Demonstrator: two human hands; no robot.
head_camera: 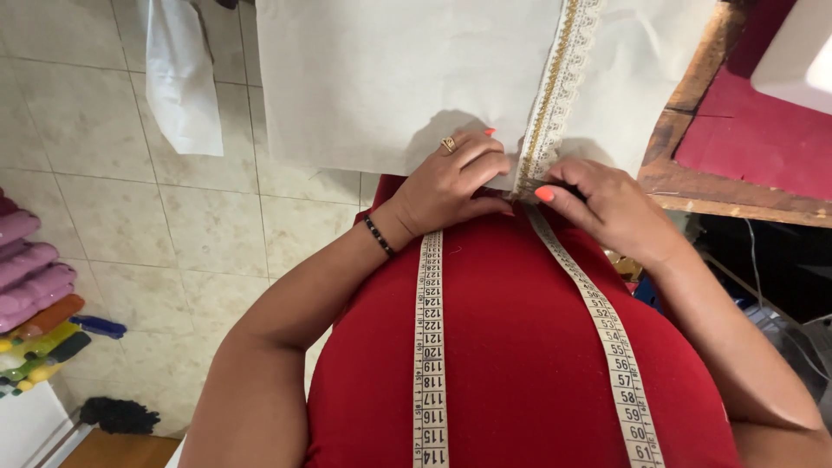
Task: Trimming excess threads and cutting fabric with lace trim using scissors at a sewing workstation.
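A cream cloth [390, 78] hangs off the table edge toward me, with a strip of gold and white lace trim [555, 87] running down it. My left hand [451, 182], with a ring and a dark bead bracelet, pinches the cloth's lower edge just left of the trim. My right hand [607, 204] grips the trim's bottom end beside it. The two hands almost touch. A cream measuring tape [431, 347] hangs round my neck, down both sides of my red top [520, 364].
A wooden table edge [693, 87] with a dark red top stands at the upper right, with a white object [802, 52] on it. Another white cloth [182, 78] hangs at the upper left. Coloured items [35, 295] lie at the left over a tiled floor [130, 217].
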